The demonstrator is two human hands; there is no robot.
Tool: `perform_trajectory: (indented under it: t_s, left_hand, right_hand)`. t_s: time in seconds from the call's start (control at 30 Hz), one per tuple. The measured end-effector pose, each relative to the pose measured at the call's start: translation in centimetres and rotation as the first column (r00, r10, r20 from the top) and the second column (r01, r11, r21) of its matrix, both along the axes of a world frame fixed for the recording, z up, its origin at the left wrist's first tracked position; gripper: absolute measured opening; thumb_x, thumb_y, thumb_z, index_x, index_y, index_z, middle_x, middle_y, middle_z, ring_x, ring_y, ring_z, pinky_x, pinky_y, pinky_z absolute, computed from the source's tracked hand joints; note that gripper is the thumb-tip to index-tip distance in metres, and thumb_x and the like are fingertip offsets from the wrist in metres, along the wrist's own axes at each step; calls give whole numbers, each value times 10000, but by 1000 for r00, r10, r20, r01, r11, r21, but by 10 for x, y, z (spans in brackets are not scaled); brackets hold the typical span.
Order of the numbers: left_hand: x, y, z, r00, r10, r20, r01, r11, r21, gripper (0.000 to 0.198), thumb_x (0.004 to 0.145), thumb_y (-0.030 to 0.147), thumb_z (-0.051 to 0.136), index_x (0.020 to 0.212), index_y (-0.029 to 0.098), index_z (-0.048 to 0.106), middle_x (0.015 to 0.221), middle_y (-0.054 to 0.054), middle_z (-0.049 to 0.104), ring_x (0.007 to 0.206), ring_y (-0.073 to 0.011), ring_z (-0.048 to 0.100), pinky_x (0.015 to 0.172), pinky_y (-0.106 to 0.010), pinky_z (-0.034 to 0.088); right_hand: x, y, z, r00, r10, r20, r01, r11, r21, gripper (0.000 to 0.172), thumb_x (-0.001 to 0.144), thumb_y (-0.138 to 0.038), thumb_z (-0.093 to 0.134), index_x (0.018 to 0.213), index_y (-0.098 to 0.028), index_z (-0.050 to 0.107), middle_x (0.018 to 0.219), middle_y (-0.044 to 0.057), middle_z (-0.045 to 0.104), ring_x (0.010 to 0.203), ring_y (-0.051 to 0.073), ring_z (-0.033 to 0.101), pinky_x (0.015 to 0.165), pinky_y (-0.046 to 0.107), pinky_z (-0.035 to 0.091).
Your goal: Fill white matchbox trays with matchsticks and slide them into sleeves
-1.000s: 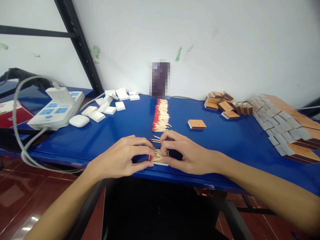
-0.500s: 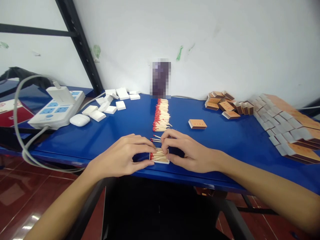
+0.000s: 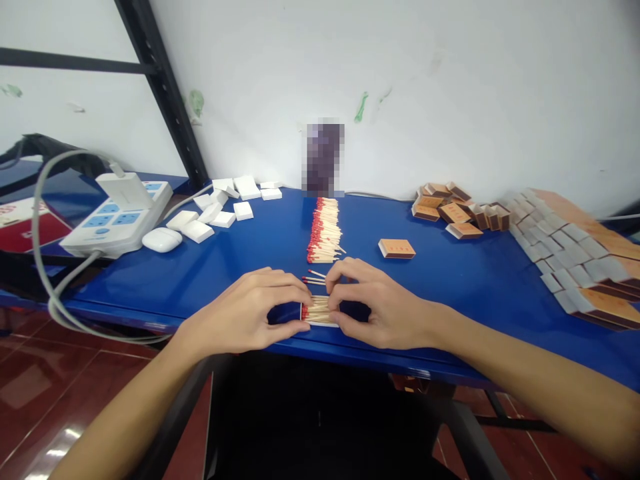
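A white matchbox tray (image 3: 326, 325) full of red-tipped matches (image 3: 316, 309) lies near the front edge of the blue table. My left hand (image 3: 255, 310) holds its left end, thumb at the near side and fingers at the far side. At the right end, my right hand (image 3: 373, 303) has thumb and index finger closed on the tray and the match ends, covering that corner. A few loose matches (image 3: 314, 280) lie just beyond the tray, heads to the left. Farther back is a long row of matches (image 3: 326, 230). A single orange matchbox sleeve (image 3: 397, 249) sits right of it.
Several white trays (image 3: 223, 219) lie at the back left, near a white rounded case (image 3: 162, 240) and a power strip (image 3: 117, 217) with a cable. Orange sleeves (image 3: 454, 213) and stacked matchboxes (image 3: 575, 253) occupy the right. A pixelated dark object (image 3: 323, 159) stands against the wall.
My right thumb and index finger have closed in over the tray's right end. My left hand stays at the left end. The view has shifted slightly.
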State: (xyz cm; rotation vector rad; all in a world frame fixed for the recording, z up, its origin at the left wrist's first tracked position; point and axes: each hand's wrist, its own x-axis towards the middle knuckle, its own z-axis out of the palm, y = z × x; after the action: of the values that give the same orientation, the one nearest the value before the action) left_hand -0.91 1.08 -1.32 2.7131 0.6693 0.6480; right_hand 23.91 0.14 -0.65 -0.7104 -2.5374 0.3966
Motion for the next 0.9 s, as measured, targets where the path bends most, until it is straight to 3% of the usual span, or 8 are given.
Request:
perform_trajectory:
  t_s: [0.1,0.27,0.5,0.77,0.9]
  left_hand:
    - [0,1,0,1000,-9,2,9,1000,4,168,921,311,641,1048,204,672,1093,-33,698,964,-168,649,875,-309,457]
    - [-1,1,-1,1000,-17,1,17,1000,17,174,930,321,631,1061,224,691,1142,-41,681,971,-175,644,882,-312,465]
    - [-2,0,0,1000,-11,-18,11,1000,27,169,929,320,631,1044,229,715,1137,-32,689,933,-167,651,873,-312,466]
    - [-1,1,-1,1000,12,-11,-12,1000,19,192,921,355,635,1040,215,691,1079,-27,718,956,-173,661,900,-330,453]
    - [-1,1,-1,1000,6,-2,-6,1000,25,203,928,350,623,1064,213,687,1089,-42,711,967,-181,657,910,-334,457]
  right_hand:
    - [0,0,0,1000,-22,8,22,1000,-8,49,828,-155,602,784,-168,620,980,75,582,887,180,540,818,355,436]
    - [1,-1,2,998,56,-28,-57,998,-38,90,880,-206,583,818,-176,642,989,67,565,905,171,537,844,351,444]
    - [1,4,0,998,-24,-59,26,999,34,112,896,-201,547,863,-180,652,952,72,571,858,173,536,787,346,451]
    - [-1,0,0,999,38,-21,-37,998,53,104,872,-191,571,814,-178,657,951,67,600,855,169,548,803,347,450]
    - [-1,5,-3,993,-72,-92,78,995,65,137,895,-183,537,826,-172,654,894,65,606,800,161,549,734,313,449]
